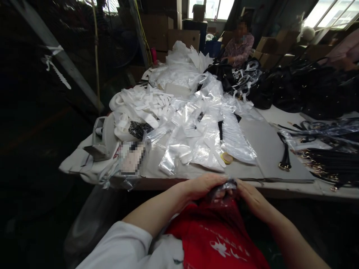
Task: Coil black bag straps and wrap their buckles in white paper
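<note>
Both hands meet low in front of my red apron (215, 235), near the table's front edge. My left hand (206, 185) is closed on a clear plastic bag (224, 194), with its fingers partly showing through the film. From the other side my right hand (250, 195) holds the same bag. Something dark shows at the top of the bag between the hands; its kind cannot be made out. Just beyond, a flat pile of clear plastic bags (193, 127) covers the table, with a round yellow-rimmed roll of tape (226, 158) beside it.
A tape dispenser (102, 140) stands at the table's left, near white strips (153, 102). Black straps with gold buckles (325, 162) lie right, below heaped black bags (305, 86). A co-worker (238, 46) sits across the table. A slanted metal post (61, 56) rises at left.
</note>
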Tool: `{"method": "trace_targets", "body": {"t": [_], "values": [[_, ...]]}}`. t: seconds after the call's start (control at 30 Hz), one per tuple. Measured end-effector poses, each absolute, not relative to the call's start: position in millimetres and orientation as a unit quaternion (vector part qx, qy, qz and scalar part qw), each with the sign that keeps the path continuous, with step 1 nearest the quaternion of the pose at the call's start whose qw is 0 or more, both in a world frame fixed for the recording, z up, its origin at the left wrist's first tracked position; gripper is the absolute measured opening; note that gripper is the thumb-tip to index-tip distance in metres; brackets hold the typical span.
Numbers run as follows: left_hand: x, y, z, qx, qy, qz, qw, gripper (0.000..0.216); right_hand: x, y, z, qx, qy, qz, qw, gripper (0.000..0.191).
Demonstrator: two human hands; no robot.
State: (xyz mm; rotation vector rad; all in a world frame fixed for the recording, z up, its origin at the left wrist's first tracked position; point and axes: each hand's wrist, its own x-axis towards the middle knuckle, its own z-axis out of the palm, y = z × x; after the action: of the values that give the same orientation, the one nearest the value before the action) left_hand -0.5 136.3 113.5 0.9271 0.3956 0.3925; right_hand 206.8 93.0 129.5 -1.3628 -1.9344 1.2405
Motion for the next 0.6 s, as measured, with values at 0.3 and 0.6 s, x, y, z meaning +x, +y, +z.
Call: {"method": "trace_targets", "body": {"t": [0.3, 0.6], "values": [[12, 127, 96, 0.171, 0.185, 0.277, 0.927, 0.047, 170, 80, 98, -0.574, -0.606, 0.427, 0.349, 0.049], [5, 118, 77, 0.607, 0.327, 0.308, 0.655, 0.034, 188, 79, 109, -0.551, -0.729, 0.399, 0.076, 0.034]]}}
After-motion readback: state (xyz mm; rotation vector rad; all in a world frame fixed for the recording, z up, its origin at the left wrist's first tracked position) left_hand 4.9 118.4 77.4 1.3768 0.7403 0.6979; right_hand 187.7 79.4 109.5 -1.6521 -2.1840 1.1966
